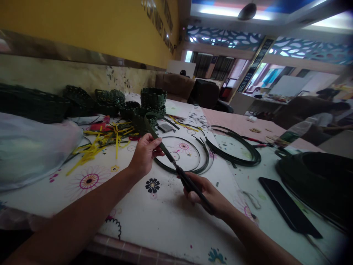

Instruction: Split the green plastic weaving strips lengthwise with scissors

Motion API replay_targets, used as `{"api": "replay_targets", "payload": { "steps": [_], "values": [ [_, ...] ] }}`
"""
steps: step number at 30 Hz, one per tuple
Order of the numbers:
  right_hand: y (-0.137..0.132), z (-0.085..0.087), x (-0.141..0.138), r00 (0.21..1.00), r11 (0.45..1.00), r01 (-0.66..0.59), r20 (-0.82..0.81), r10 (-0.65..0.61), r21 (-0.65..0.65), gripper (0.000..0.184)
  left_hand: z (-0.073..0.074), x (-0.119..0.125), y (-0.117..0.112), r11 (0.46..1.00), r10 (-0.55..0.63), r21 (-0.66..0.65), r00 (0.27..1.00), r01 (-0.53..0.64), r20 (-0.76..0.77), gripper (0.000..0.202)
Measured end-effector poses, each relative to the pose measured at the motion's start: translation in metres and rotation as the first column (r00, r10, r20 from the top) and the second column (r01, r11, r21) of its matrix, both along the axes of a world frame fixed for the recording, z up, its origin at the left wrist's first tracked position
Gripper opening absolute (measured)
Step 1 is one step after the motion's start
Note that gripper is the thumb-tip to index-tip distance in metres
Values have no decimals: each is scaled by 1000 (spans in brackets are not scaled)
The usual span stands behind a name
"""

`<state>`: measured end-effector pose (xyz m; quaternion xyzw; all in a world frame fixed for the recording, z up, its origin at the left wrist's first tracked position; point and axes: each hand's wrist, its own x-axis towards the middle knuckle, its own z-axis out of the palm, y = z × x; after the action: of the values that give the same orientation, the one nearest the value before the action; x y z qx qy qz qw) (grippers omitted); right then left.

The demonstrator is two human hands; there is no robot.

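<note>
My left hand [145, 152] pinches a dark green flat strip [156, 137] between thumb and fingers. The strip curls over at its upper end, and its lower end slants toward my right hand [202, 191]. Wrapped in that right hand is a black-handled tool [194, 187] like pliers, whose narrow metal jaws meet the strip's lower end. Whether the jaws grip or cut it, I cannot tell. Beneath and behind both hands, coiled dark strips [202, 167] lie on the flowered white tablecloth [129, 221].
Dark green woven baskets [153, 97] stand along the wall. Yellow strips [95, 147] lie in a heap beside a translucent plastic bag [35, 151]. To the right are another coil [255, 158], red-handled pliers [256, 141], a plastic bottle [298, 130], a black phone-like slab [286, 204] and a large dark roll [317, 180].
</note>
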<state>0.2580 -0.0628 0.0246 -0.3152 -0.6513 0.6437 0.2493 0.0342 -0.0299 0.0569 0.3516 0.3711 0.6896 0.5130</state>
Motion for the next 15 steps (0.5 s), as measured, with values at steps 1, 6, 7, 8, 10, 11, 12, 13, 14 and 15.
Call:
{"api": "replay_targets", "payload": {
  "steps": [1, 6, 7, 8, 10, 11, 12, 13, 14, 15],
  "values": [
    [0, 0, 0, 1000, 1000, 3, -2, -3, -1, 68, -1, 0, 0, 1000, 0, -1, 1000, 0, 1, 28],
    [-1, 1, 0, 1000, 1000, 25, 17, -25, -6, 67, -3, 1, 0, 1000, -1, 4, 1000, 1, -5, 28],
    [-1, 1, 0, 999, 999, 32, 21, -32, -2, 66, -3, 1, 0, 1000, -4, 11, 1000, 4, -6, 28],
    [-1, 1, 0, 999, 999, 38, 23, -38, 5, 65, -3, 1, 0, 1000, -5, 18, 1000, 5, -6, 28],
    [-2, 1, 0, 999, 999, 47, 25, -47, 21, 62, -3, 1, 1, 1000, -3, 27, 1000, 4, -3, 27],
    [-2, 0, 0, 998, 998, 50, 26, -51, 29, 60, -3, 1, 1, 1000, -3, 30, 1000, 3, -3, 27],
    [-2, -1, 0, 998, 998, 52, 29, -53, 40, 58, -4, 1, 1, 999, -3, 33, 1000, 3, -3, 26],
    [-2, -1, 0, 998, 997, 56, 36, -57, 50, 57, -4, 1, 1, 999, -3, 34, 1000, 4, -5, 26],
    [-2, -1, 0, 997, 997, 59, 44, -62, 57, 56, -5, 1, 1, 999, -4, 33, 1000, 4, -8, 25],
    [-3, -1, 0, 996, 996, 64, 53, -68, 63, 54, -5, 1, 1, 999, -4, 32, 1000, 5, -10, 25]
  ]
}}
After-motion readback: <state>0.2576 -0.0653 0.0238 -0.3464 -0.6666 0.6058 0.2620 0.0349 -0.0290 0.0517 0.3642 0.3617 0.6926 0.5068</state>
